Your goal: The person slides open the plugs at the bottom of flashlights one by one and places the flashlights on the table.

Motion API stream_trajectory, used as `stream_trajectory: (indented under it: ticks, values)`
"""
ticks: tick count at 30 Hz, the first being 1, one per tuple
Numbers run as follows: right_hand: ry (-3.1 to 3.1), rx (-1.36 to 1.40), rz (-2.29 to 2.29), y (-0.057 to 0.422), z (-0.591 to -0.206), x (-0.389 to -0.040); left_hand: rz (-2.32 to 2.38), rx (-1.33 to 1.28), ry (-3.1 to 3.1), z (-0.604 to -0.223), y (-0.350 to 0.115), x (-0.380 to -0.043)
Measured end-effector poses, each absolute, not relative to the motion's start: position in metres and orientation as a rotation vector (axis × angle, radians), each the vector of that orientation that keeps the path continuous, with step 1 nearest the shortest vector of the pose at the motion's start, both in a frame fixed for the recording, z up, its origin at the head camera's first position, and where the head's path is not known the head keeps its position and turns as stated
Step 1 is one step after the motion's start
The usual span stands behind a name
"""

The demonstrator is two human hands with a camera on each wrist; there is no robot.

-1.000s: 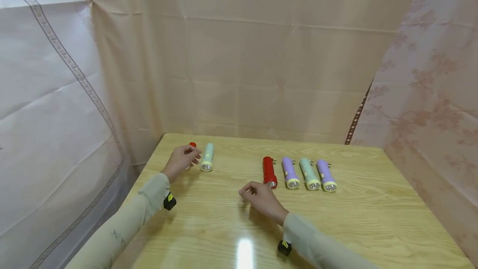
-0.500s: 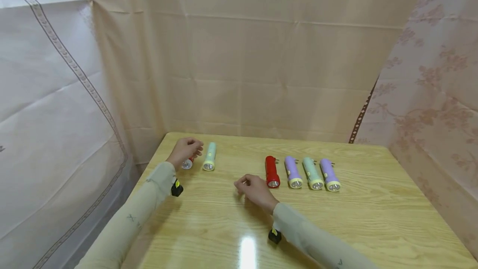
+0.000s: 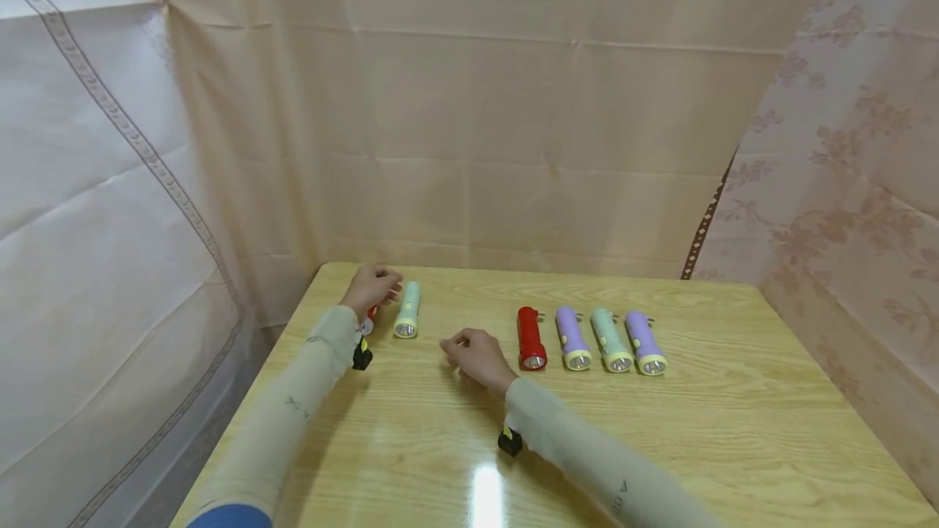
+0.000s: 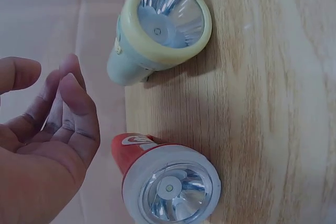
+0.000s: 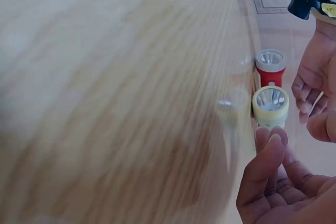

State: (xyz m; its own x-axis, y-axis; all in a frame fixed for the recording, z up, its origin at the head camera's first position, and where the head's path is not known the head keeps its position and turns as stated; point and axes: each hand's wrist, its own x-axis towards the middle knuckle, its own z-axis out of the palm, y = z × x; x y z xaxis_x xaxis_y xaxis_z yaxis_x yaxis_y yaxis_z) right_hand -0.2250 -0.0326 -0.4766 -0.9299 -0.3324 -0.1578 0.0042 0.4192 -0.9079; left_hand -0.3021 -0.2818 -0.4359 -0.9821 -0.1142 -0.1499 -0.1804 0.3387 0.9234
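Note:
My left hand (image 3: 372, 288) hovers over a red flashlight with a white head (image 4: 172, 188), its fingers loosely bent and nothing between thumb and fingertips. In the head view that hand covers most of this flashlight. Just right of it lies a mint-green flashlight (image 3: 407, 310) with a pale yellow head (image 4: 165, 24). My right hand (image 3: 477, 355) is above the middle of the table, fingers loosely curled and holding nothing. It sits between the mint flashlight and an all-red flashlight (image 3: 531, 338) on the right.
Right of the red flashlight lie a purple flashlight (image 3: 572, 337), another mint flashlight (image 3: 611, 339) and a second purple one (image 3: 645, 341), in a row with lenses toward me. The wooden table (image 3: 704, 430) is bordered by curtains (image 3: 469, 145) at the back and sides.
My left hand has moved slightly right and back, uncovering the white head of the red flashlight. The right hand has shifted left, away from the row. The flashlights in the row stay put.

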Motion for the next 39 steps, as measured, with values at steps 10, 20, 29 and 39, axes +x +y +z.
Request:
stream_trajectory:
  ticks: [10,20,29,39]
  values:
    - [2.346,-0.242,-1.555,-0.056,-0.477,-0.233,1.806,-0.296,2.49,-0.437,-0.273,-0.314]
    - [2.344,-0.224,-1.595,-0.071,-0.476,-0.236,1.763,-0.275,2.508,-0.438,-0.265,-0.326]
    - [2.36,-0.155,-1.593,-0.081,-0.48,-0.238,1.704,-0.284,2.553,-0.447,-0.264,-0.33]
    - [2.407,-0.13,-1.579,-0.098,-0.485,-0.244,1.664,-0.283,2.569,-0.443,-0.262,-0.321]
